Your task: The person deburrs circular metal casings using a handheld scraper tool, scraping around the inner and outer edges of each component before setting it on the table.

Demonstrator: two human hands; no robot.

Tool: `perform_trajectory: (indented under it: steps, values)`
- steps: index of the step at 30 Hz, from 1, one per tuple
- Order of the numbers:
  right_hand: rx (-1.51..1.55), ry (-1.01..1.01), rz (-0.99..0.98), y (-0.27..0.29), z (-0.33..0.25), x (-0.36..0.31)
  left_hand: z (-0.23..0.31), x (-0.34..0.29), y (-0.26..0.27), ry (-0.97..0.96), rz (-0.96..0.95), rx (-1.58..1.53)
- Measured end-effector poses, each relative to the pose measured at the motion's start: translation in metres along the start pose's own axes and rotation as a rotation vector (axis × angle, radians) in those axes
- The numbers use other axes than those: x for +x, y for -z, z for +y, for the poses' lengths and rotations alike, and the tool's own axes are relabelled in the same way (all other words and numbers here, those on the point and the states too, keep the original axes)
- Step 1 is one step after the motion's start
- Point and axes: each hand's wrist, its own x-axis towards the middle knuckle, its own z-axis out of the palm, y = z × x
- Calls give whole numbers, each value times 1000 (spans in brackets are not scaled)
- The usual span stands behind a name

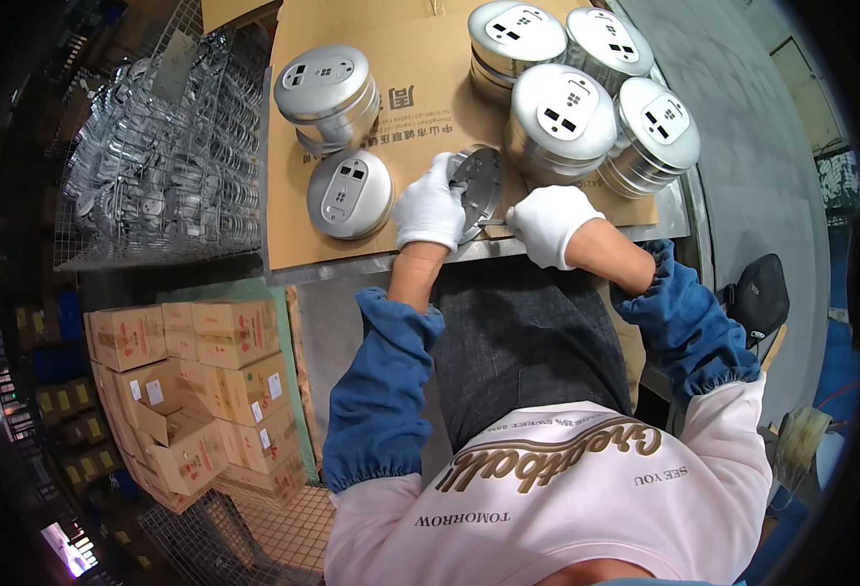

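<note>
My left hand (430, 208), in a white glove, grips a round metal cover (482, 184) and tilts it up on edge, its dark hollow inside facing right. My right hand (553, 225), also gloved, is closed round a thin metal tool (493, 224) whose tip meets the cover's lower rim; the tool's handle is hidden in the fist. Left of my left hand lies a low silver cover (350, 195) with an oval plate and slots on top. Beyond it rises a stack of like covers (325, 86). Several more stacks (562, 112) crowd the right side of the table.
A flat cardboard sheet (420, 59) covers the metal-edged table (361, 266). On the left stands a wire cage (171, 156) full of shiny metal parts. Below it are piled cardboard boxes (239, 332), one open. A black bag-like object (759, 298) sits at the right.
</note>
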Motion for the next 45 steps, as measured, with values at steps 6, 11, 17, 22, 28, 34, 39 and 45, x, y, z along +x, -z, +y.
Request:
perform_trajectory:
  steps: [6, 11, 17, 22, 28, 34, 39, 45]
  values:
    - [64, -47, 95, -27, 0, -7, -19, 8, -11, 77, 25, -129]
    - [53, -2, -42, -2, 0, 3, -19, 7, -14, 16, 47, -98]
    - [-17, 20, -128, 20, -7, 9, -15, 8, -11, 60, 50, -116]
    - [20, 16, 8, -8, -6, 0, -26, 11, -17, 47, 67, -175]
    - [-2, 18, 246, -84, 1, -25, -23, 4, -18, 74, 102, -114]
    - [154, 38, 506, -111, 6, -21, -29, -9, -23, 130, 186, -155]
    - [115, -22, 294, -66, 15, -29, -9, -18, -18, 154, 170, -67]
    - [16, -40, 80, -35, 2, -30, -4, -25, -17, 123, 169, -20]
